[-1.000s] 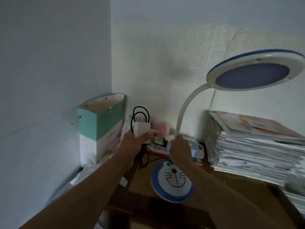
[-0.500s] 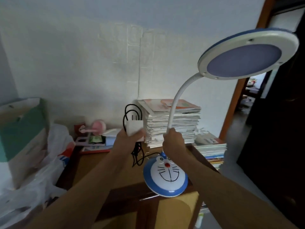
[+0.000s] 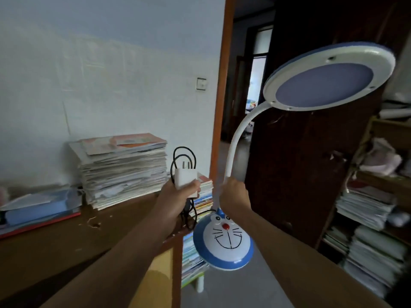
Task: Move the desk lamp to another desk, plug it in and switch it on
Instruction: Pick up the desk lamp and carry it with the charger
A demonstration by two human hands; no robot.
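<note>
Head view: one desk lamp (image 3: pixel 224 238) held in the air right of the worktop (image 3: pixel 55 238). Right hand (image 3: pixel 233 193) closed around its one white neck; left hand (image 3: pixel 178 196) clasps one white plug adapter (image 3: pixel 185 182) and looped black cord (image 3: pixel 183 156). One paper stack (image 3: pixel 122 172) sits on the worktop.

Tall stack of papers (image 3: pixel 124 170) on a wooden desk (image 3: pixel 66 236), wall switch (image 3: pixel 201 84) above, crowded bookshelf (image 3: pixel 375 207) opposite.

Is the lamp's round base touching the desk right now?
Apart. The head view shows the lamp base hanging past the desk edge, floor beneath it, held up by the right hand on the neck.
</note>
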